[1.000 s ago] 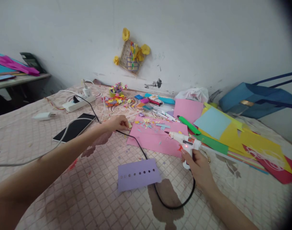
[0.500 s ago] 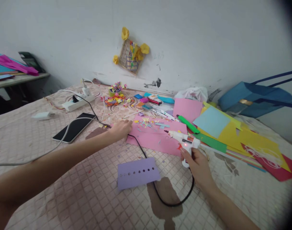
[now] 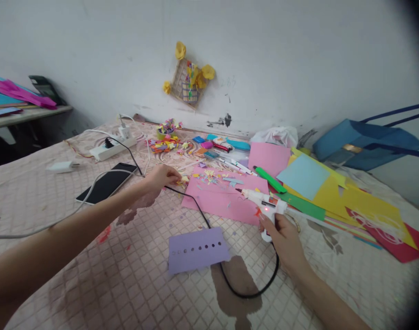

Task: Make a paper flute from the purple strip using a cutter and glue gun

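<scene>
Two bare hands were in view over a surface [image 3: 127, 284] with a diamond-patterned cover. Right hand [image 3: 287, 238]: grip wrapped around the handle of a white glue gun [image 3: 259, 198], thumb near the orange trigger, red light lit on the body. Gun sat out to the right, nozzle pointing left above a pink sheet [image 3: 218, 206]; couldn't tell if the tip touched it. Clear stick stuck out of the back.

Left hand [image 3: 163, 176]: fingers drawn together, narrow grip, right beside small yellow pieces [image 3: 184, 181] at the pink sheet's left edge. Couldn't tell whether it pinched one.

Black cord [image 3: 249, 297] looped from the gun handle, ran under a purple card [image 3: 197, 263] with a row of holes, then passed behind the left wrist toward a white power strip [image 3: 113, 147]. Paper scraps [image 3: 209, 175] lay on the pink sheet. Dark flat device [image 3: 106, 184] lay beyond the left forearm, pale cable across it. Flower cutouts [image 3: 165, 145] were piled farther back, just in front of a small pot. Green tool [image 3: 271, 179] and yellow paper [image 3: 333, 206] lay beyond the gun, blue bag [image 3: 364, 144] at far right.
</scene>
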### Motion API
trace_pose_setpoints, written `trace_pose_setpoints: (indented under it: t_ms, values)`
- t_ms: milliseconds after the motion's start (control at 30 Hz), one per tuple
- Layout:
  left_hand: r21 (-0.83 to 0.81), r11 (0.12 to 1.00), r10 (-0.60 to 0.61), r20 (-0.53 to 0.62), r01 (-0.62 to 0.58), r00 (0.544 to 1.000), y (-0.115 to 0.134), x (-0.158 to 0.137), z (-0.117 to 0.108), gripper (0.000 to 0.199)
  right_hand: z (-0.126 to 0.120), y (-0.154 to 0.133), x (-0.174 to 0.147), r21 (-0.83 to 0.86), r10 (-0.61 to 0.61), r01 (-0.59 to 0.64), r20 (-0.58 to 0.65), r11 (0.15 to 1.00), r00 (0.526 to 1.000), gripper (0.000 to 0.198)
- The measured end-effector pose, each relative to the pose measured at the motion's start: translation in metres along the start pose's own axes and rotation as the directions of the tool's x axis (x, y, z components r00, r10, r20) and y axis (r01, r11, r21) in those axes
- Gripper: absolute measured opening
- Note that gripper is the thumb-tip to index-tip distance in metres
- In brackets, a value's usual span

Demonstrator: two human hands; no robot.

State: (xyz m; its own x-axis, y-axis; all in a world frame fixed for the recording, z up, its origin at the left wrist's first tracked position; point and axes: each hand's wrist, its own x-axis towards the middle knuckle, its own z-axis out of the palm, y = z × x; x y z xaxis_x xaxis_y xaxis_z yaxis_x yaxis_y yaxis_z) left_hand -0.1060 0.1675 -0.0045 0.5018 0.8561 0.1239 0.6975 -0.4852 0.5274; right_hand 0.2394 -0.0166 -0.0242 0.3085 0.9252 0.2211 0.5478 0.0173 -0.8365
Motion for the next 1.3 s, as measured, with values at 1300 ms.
trace_pose_setpoints:
  t_ms: [1300]
  values:
    - [0.285, 0.903, 0.415, -0.377, -0.323, 0.828, 0.074, -0.054, 0.008, 0.012, 0.002, 0.002, 0.007, -0.182, -0.161, 0.165, 0.038, 0.969, 0.986, 0.031]
